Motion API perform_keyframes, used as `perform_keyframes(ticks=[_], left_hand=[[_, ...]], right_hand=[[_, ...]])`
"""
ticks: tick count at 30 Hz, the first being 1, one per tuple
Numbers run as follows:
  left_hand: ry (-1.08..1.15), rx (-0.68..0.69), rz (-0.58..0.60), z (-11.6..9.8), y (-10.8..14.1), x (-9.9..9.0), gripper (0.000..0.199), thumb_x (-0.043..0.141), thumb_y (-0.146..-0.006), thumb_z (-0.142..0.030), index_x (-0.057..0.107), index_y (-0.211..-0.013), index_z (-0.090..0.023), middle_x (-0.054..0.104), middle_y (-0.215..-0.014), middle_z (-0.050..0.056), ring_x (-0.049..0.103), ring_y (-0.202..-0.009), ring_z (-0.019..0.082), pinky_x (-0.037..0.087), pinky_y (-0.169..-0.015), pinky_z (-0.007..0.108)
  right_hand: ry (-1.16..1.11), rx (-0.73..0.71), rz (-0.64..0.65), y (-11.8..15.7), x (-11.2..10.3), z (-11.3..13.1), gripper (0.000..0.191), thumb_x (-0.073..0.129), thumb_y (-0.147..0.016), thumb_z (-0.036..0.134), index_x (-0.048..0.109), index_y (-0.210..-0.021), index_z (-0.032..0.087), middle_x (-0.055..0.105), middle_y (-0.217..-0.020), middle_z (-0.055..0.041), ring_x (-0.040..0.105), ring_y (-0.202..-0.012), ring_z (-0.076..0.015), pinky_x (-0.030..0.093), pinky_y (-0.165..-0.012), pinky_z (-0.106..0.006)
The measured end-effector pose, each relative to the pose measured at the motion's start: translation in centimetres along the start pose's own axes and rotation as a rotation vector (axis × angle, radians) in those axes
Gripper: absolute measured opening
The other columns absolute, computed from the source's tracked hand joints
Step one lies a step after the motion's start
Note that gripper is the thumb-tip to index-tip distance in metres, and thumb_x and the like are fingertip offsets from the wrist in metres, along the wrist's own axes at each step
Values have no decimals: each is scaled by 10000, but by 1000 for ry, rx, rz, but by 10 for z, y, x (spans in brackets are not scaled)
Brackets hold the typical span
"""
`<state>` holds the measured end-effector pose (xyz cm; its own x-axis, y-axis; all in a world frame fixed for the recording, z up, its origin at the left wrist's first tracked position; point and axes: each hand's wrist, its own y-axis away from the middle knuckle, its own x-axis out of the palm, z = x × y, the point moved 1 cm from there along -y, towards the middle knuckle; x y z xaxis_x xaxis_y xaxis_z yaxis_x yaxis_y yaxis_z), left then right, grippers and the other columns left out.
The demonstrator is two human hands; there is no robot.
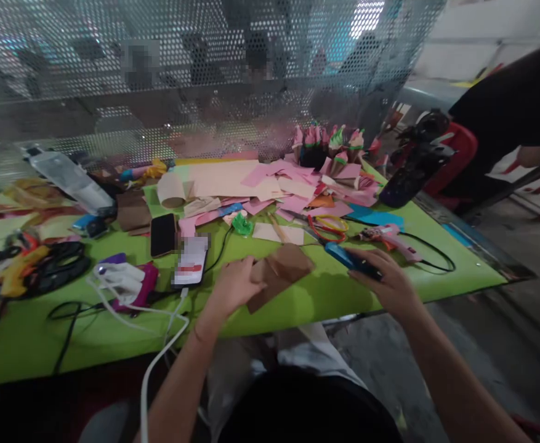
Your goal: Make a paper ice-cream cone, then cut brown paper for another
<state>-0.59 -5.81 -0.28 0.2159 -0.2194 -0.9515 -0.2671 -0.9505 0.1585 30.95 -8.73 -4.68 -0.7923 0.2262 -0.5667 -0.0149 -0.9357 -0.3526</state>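
My left hand (237, 284) is closed on the left edge of a folded brown sheet (288, 267), which lies slightly raised on the green tabletop. To the right, my right hand (385, 280) is wrapped round a blue and black handled tool (341, 253). The tool's narrow tip points up and left, apart from the brown sheet; its kind is too blurred to tell. Just beyond lie red-handled scissors (326, 231) and a pale card (270, 233). A green ruffled piece (241, 224) sits past my left hand.
Pink and cream sheets (223, 179) pile up at the back, with pink cone-shaped crafts (338, 144) behind. A pink glue gun (392, 241) lies right. Phones (163, 235), a white cable (154, 363) and tape rolls (69, 264) lie left. A person in black (510, 117) is at right.
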Motion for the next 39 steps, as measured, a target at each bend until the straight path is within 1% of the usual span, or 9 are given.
perform_keyframes(ticks=[4, 8, 12, 14, 19, 24, 28, 34, 39], left_hand=[[265, -37, -2, 10, 4, 3, 100, 650, -833, -290, 627, -845, -193, 730, -852, 51, 670, -800, 232, 441, -679, 295], [531, -74, -157, 24, 0, 1, 176, 579, -874, -345, 643, -849, -183, 720, -826, 45, 656, -771, 210, 435, -638, 274], [417, -216, -334, 32, -14, -4, 305, 470, -937, -370, 660, -809, -170, 680, -733, 55, 628, -702, 210, 424, -630, 292], [309, -239, -405, 34, -21, -3, 352, 408, -967, -354, 690, -870, -165, 701, -782, 82, 636, -734, 225, 447, -672, 315], [172, -95, -688, 37, -27, 3, 370, 380, -990, -315, 693, -1142, -188, 702, -1189, 132, 626, -1063, 271, 475, -935, 411], [244, 5, -769, 32, -16, -3, 344, 399, -1001, -298, 704, -1141, -221, 720, -1142, 88, 624, -1073, 241, 476, -974, 415], [337, 169, -716, 15, 2, -3, 334, 418, -995, -218, 694, -1176, -266, 728, -1167, 39, 627, -1085, 201, 470, -996, 402], [196, 383, -330, 8, 15, 16, 533, 419, -882, -21, 698, -1214, -331, 696, -1281, -8, 556, -1231, 196, 434, -1061, 422], [1, 396, -111, 17, 15, 23, 589, 406, -854, -2, 674, -1243, -355, 597, -1426, -32, 469, -1360, 221, 347, -1126, 514]], right_hand=[[359, -164, -55, 10, -7, -15, 344, 580, -914, 416, 707, -1174, 229, 698, -957, -95, 625, -889, -270, 497, -817, -440], [460, -215, -38, 14, -5, -29, 341, 553, -934, 405, 694, -1181, 218, 686, -931, -94, 613, -848, -262, 495, -766, -413], [442, -214, -44, 18, -1, -36, 332, 536, -946, 399, 675, -1206, 246, 688, -955, -81, 616, -842, -253, 492, -759, -407], [426, -215, -51, 19, 0, -38, 334, 541, -943, 402, 672, -1213, 254, 690, -966, -81, 616, -851, -258, 494, -761, -414], [417, -229, -48, 18, -1, -39, 337, 558, -935, 417, 674, -1209, 260, 688, -970, -82, 615, -860, -262, 503, -764, -415], [423, -221, -56, 19, 0, -38, 347, 552, -942, 426, 671, -1215, 248, 683, -981, -86, 608, -871, -262, 500, -773, -414], [413, -194, -71, 21, 1, -37, 351, 553, -937, 431, 672, -1214, 251, 680, -975, -82, 612, -877, -263, 503, -774, -416], [398, -189, -56, 21, 0, -35, 345, 551, -939, 424, 668, -1219, 261, 691, -993, -83, 627, -889, -267, 511, -787, -433], [384, -197, -52, 22, 0, -30, 349, 563, -935, 437, 681, -1193, 233, 696, -990, -92, 627, -886, -269, 516, -788, -437]])
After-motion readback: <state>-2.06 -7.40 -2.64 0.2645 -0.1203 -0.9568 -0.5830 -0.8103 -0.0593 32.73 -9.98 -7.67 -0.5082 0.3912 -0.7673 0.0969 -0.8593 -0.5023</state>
